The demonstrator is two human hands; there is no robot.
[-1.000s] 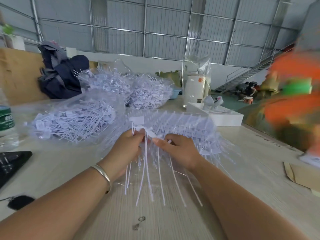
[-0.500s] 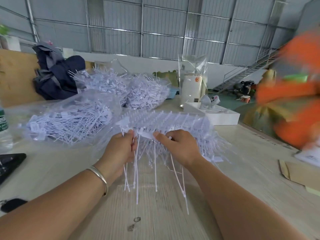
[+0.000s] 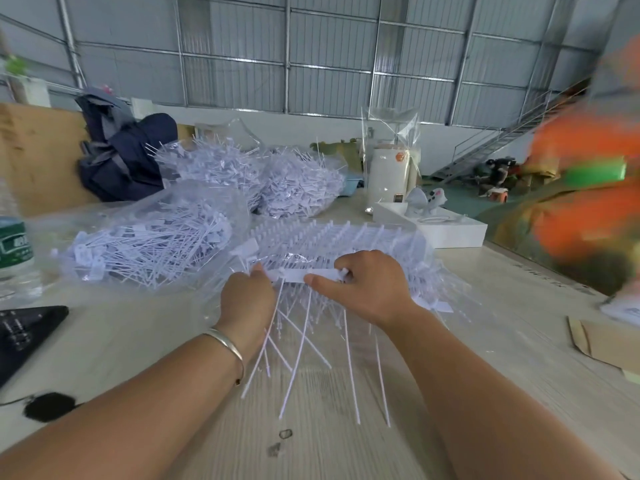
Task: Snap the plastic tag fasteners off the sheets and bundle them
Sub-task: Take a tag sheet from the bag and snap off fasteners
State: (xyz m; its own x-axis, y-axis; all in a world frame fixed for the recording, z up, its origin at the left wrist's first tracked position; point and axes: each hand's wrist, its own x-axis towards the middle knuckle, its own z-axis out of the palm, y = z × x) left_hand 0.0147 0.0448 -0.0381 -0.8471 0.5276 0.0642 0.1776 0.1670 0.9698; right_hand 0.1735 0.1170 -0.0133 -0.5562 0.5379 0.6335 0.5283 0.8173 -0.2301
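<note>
A sheet of white plastic tag fasteners [image 3: 298,276] hangs between my hands above the table, its long thin tails [image 3: 301,344] fanning down toward me. My left hand [image 3: 247,299] grips a bunch of fasteners at the sheet's left end. At the right end my right hand [image 3: 367,285] pinches the sheet's white bar between thumb and fingers. Behind my hands a stack of uncut fastener sheets [image 3: 346,240] lies in clear plastic.
Clear bags of loose fasteners [image 3: 145,244] [image 3: 287,181] sit left and behind. A water bottle [image 3: 14,251] and a black device [image 3: 24,334] are at far left, a white box [image 3: 446,230] at the back right, cardboard [image 3: 609,344] at right. A blurred person in orange [image 3: 581,188] stands at right.
My hands have drawn apart along the sheet, the right one sliding right along the bar. The tails have spread wider. The blurred person at right has shifted.
</note>
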